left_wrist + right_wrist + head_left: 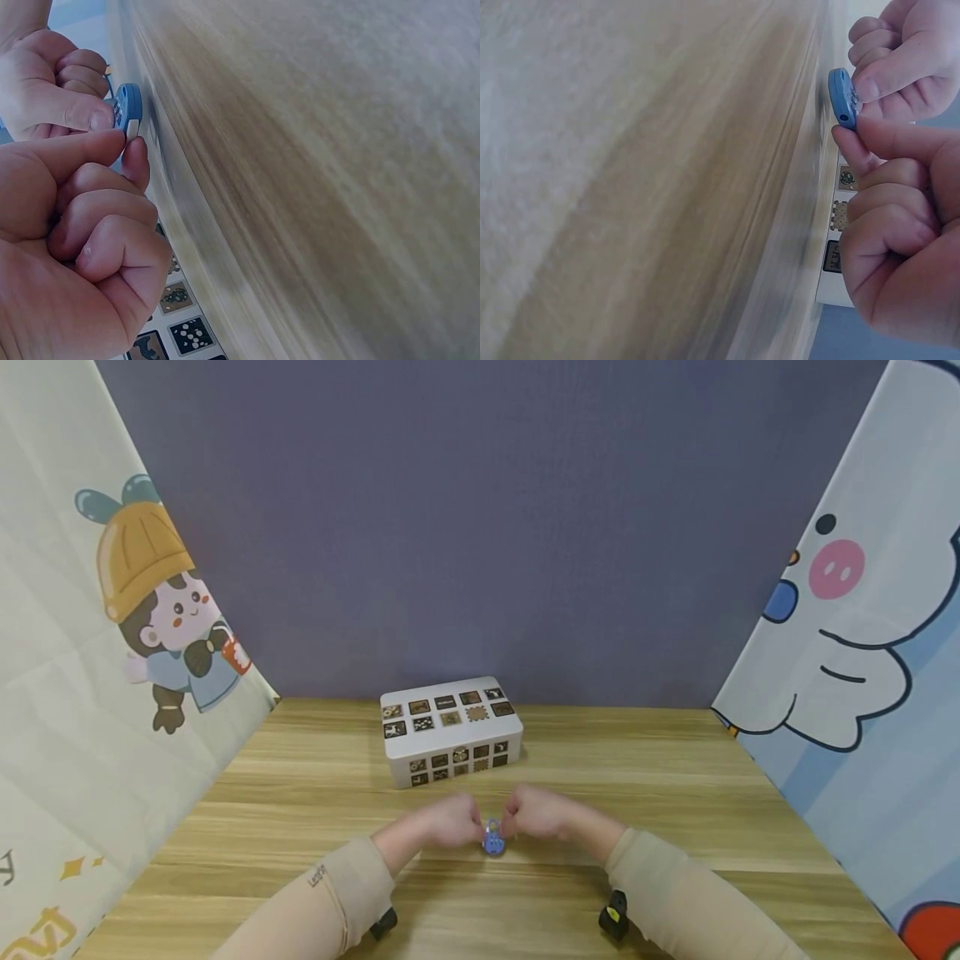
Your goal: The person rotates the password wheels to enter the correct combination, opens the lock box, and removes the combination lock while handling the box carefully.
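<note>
Between my two hands is a small blue padlock (492,841), with a rounded body, pale marks on its face and a loop at the top. From the left, my left hand (452,821) pinches its edge between thumb and index finger, the other fingers curled in. My right hand (538,812) pinches the opposite side in the same manner. Seen edge-on in the left wrist view, the padlock (129,105) has a white piece on its side. In the right wrist view a dark hole shows in the padlock's edge (841,94). Fingertips cover part of it.
A white box (450,735) printed with dark square pictures lies just beyond my hands on the wooden table (600,760). A dark purple-grey panel (487,527) stands behind. Printed cartoon sheets border the left (60,693) and right sides.
</note>
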`<act>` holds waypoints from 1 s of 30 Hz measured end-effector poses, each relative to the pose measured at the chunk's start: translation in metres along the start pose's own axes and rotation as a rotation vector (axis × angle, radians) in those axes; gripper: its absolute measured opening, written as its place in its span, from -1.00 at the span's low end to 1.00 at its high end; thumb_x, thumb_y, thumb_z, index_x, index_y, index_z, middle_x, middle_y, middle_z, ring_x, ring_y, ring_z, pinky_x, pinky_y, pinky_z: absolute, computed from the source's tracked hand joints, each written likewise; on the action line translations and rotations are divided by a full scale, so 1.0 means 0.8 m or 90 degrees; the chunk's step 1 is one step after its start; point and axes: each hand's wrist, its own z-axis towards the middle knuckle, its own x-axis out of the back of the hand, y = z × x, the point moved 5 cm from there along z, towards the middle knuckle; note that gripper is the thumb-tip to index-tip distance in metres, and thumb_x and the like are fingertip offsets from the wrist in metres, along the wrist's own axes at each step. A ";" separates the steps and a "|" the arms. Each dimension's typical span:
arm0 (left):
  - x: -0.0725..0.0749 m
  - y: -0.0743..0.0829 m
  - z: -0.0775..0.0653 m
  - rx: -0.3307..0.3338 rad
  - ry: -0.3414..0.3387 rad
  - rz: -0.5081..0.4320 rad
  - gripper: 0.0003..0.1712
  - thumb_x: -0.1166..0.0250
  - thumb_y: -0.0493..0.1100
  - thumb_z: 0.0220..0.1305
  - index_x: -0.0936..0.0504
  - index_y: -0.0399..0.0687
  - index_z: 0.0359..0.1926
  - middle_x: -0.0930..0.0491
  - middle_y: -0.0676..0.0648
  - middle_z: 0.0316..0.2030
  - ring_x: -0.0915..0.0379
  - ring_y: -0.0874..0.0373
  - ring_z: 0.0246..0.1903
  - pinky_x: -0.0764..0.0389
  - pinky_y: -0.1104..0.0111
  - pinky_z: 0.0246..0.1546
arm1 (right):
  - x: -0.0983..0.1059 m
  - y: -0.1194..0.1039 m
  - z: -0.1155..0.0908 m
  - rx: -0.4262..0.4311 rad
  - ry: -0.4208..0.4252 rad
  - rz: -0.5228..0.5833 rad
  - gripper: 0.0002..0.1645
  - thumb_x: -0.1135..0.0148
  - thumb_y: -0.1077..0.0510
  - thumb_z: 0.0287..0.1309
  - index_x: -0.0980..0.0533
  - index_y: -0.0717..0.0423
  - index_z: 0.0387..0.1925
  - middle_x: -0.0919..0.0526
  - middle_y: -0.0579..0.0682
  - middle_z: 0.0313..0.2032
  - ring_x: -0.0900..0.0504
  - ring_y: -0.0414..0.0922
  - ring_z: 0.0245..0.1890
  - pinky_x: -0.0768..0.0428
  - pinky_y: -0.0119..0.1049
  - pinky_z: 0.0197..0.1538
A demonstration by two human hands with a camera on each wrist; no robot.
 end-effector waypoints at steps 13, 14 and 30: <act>-0.004 -0.003 0.001 0.009 -0.004 0.030 -0.45 -0.36 -0.26 0.23 -0.27 0.09 -0.77 -0.20 0.19 -0.79 -0.05 0.33 -0.77 -0.10 0.51 -0.75 | -0.006 0.002 0.001 -0.011 -0.008 -0.005 -0.79 -0.37 0.31 0.08 -0.57 0.21 -0.62 -0.31 -0.21 -0.71 -0.17 -0.29 -0.74 -0.10 -0.45 -0.69; -0.005 -0.003 0.002 0.009 -0.004 0.031 -0.45 -0.36 -0.26 0.23 -0.27 0.09 -0.77 -0.19 0.19 -0.79 -0.05 0.33 -0.77 -0.10 0.51 -0.76 | -0.006 0.002 0.001 -0.011 -0.008 -0.006 -0.78 -0.37 0.32 0.08 -0.56 0.21 -0.62 -0.30 -0.21 -0.72 -0.16 -0.29 -0.74 -0.10 -0.45 -0.69; -0.006 -0.002 0.003 0.020 -0.007 0.050 -0.44 -0.37 -0.29 0.17 -0.25 0.08 -0.80 -0.17 0.19 -0.81 -0.04 0.33 -0.78 -0.07 0.50 -0.75 | -0.008 0.000 0.000 -0.022 -0.002 -0.037 -0.77 -0.38 0.29 0.11 -0.58 0.28 -0.61 -0.28 -0.21 -0.74 -0.14 -0.29 -0.75 -0.05 -0.44 -0.70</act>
